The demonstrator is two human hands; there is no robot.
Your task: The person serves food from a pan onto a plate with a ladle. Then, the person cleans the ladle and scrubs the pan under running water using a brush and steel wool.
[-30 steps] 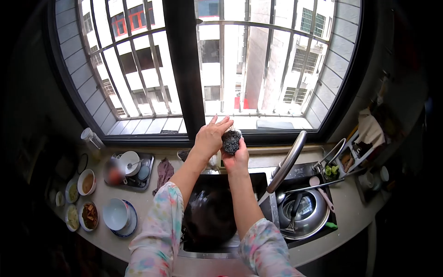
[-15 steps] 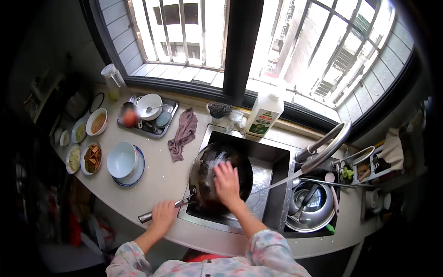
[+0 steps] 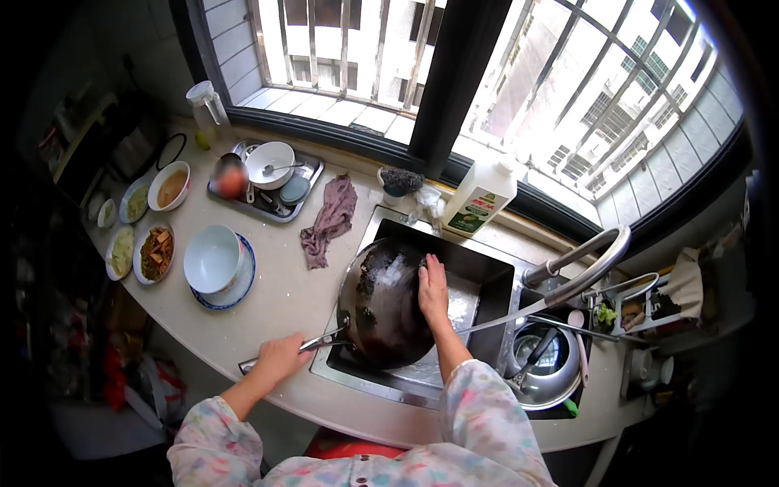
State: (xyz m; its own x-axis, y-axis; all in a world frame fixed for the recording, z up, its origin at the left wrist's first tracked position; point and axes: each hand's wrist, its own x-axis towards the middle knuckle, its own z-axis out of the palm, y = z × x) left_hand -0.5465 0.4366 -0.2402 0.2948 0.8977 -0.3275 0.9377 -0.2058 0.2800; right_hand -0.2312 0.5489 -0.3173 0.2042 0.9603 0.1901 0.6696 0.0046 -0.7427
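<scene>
A blackened wok (image 3: pixel 385 304) lies tilted in the left sink basin, its dark surface marked with patches and a wet-looking sheen. My left hand (image 3: pixel 280 357) is closed around its metal handle (image 3: pixel 323 339), which juts out over the counter's front edge. On the wok's right side rests my right hand (image 3: pixel 434 290), its fingers stretched out along the metal. Whether anything lies under that palm is hidden. The curved metal faucet (image 3: pixel 604 243) reaches over from the right, its spout end pointing toward the wok.
The right basin holds a metal pot (image 3: pixel 560 381) with utensils. A white jug (image 3: pixel 479 199) and a scouring pad (image 3: pixel 402 178) stand behind the sink. Leftward are a purple cloth (image 3: pixel 329 223), a metal tray (image 3: pixel 280 213), a stacked bowl (image 3: pixel 213 260) and several food dishes (image 3: pixel 157 253).
My right hand has slid from the wok's middle to its right side, fingers now closer together. My left hand still grips the handle. The whole view has shifted slightly.
</scene>
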